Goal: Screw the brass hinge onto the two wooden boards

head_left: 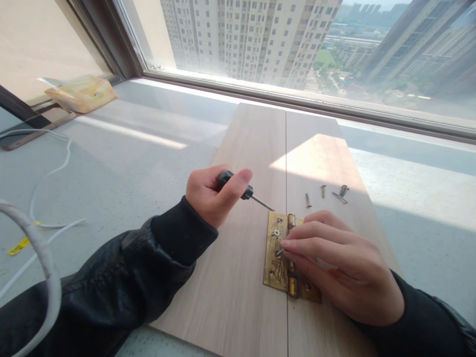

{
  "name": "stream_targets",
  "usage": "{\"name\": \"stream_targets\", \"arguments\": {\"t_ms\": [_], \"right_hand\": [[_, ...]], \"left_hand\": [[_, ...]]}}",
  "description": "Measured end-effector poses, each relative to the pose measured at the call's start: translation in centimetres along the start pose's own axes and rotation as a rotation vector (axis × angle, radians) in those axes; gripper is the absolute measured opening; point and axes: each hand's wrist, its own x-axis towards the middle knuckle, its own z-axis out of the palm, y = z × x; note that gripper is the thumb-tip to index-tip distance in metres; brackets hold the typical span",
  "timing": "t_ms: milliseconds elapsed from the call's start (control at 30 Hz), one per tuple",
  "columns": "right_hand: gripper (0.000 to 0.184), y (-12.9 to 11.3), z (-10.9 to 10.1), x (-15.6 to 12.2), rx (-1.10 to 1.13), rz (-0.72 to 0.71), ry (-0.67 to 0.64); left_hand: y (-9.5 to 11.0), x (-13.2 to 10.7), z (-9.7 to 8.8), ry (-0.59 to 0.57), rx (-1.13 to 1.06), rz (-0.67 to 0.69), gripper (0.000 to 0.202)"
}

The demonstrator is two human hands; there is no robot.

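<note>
My left hand (pixel 210 193) is closed round the black handle of a small screwdriver (pixel 245 193), whose shaft points right and down toward a brass hinge (pixel 277 267). The hinge lies across the seam of two light wooden boards (pixel 245 158). One screw (pixel 275 232) sits in the hinge's left leaf. My right hand (pixel 334 263) rests over the hinge's right side, its fingertips pinching a small screw (pixel 279 253) held at a hole in the left leaf. Several loose screws (pixel 327 193) lie on the right board just beyond my right hand.
The boards lie on a grey sill (pixel 130 163) under a big window (pixel 297 44) onto tower blocks. White cables (pixel 48 178) run along the left. A yellow packet (pixel 82 93) lies at the far left and a yellow tag (pixel 18 245) near the cables.
</note>
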Motion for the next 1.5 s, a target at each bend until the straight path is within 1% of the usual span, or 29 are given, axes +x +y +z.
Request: {"name": "stream_targets", "arguments": {"t_ms": [200, 400, 633, 767, 900, 1067, 1300, 1333, 1500], "right_hand": [[0.028, -0.17, -0.15, -0.08, -0.101, -0.045, -0.029], [0.029, -0.64, 0.18, 0.07, -0.035, -0.007, 0.006], [0.015, -0.51, 0.40, -0.11, -0.035, 0.037, -0.019], [0.011, -0.34, 0.49, -0.24, -0.058, 0.041, -0.015], [0.016, -0.25, 0.40, -0.14, -0.050, 0.042, -0.004], [0.022, -0.26, 0.39, 0.03, -0.024, 0.017, -0.027], [0.008, -0.09, 0.47, -0.10, -0.055, 0.041, -0.040], [0.009, -0.05, 0.47, -0.15, -0.056, 0.038, -0.038], [0.023, -0.01, 0.54, -0.30, -0.040, 0.035, -0.015]], "left_hand": [[-0.05, 0.01, -0.03, -0.011, 0.008, 0.014, 0.050], [-0.01, 0.02, -0.07, -0.013, 0.032, 0.016, 0.050], [-0.06, 0.02, -0.09, -0.018, 0.045, 0.017, 0.050], [-0.05, 0.06, -0.03, -0.024, 0.042, 0.020, 0.049], [-0.04, 0.06, 0.03, -0.026, 0.036, 0.021, 0.050], [-0.09, 0.05, 0.04, -0.026, 0.038, 0.018, 0.051], [0.04, 0.03, 0.06, -0.032, 0.049, 0.009, 0.051], [0.07, 0.01, 0.08, -0.032, 0.050, 0.006, 0.051], [0.14, -0.07, 0.10, -0.030, 0.057, 0.000, 0.051]]}}
